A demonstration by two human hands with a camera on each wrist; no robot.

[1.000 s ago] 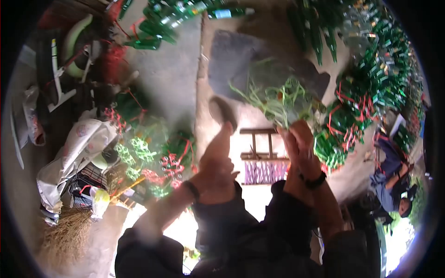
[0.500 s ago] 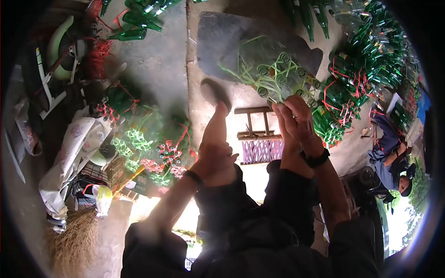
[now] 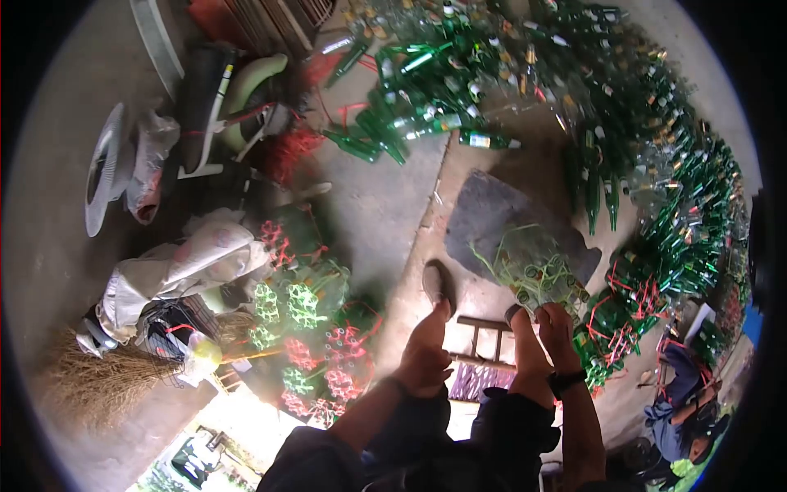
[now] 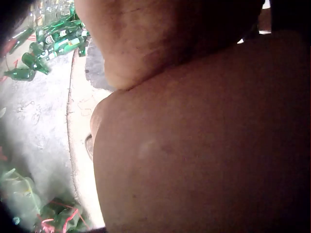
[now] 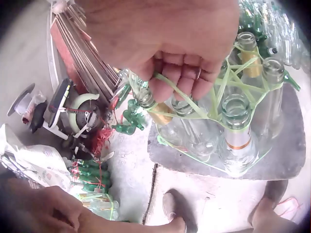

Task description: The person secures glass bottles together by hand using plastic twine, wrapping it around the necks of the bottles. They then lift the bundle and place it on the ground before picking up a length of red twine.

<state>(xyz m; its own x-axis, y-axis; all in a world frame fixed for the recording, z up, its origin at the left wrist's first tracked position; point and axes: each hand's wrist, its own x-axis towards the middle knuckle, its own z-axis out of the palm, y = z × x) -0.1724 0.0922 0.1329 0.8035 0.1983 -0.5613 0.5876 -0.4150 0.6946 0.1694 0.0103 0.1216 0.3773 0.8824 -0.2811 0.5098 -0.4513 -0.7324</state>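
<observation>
— Now, what is found changed?
— The bundle (image 3: 545, 275) of clear bottles is held up close to the face in the earlier head views. It is now lowered and is seen standing on the slab (image 3: 484, 217), just ahead of the feet. The head view is also swung, so more of the green bottle heap (image 3: 656, 164) is taken in.
— And how is it gripped?
— By the right hand (image 5: 180, 48). Its fingers (image 5: 167, 90) are curled through the green string (image 5: 187, 103) at the necks, so the bundle is not let go. The left hand (image 3: 422, 365) is laid on the left leg, apart from the bundle. Whether its fingers are clenched cannot be told, as the left wrist view is filled by skin.
— What is meant by that for the work?
— It is judged that the weight is now borne by the slab, so the string can be handled with the load at rest.
— Is any writing made out?
— None can be read. Gold foil is seen on two necks, and an orange band on one clear bottle (image 5: 235, 145). Pale labels are seen in the heap and a red mark on the sack (image 3: 197, 258), but all are too small or blurred for a brand to be named.
</observation>
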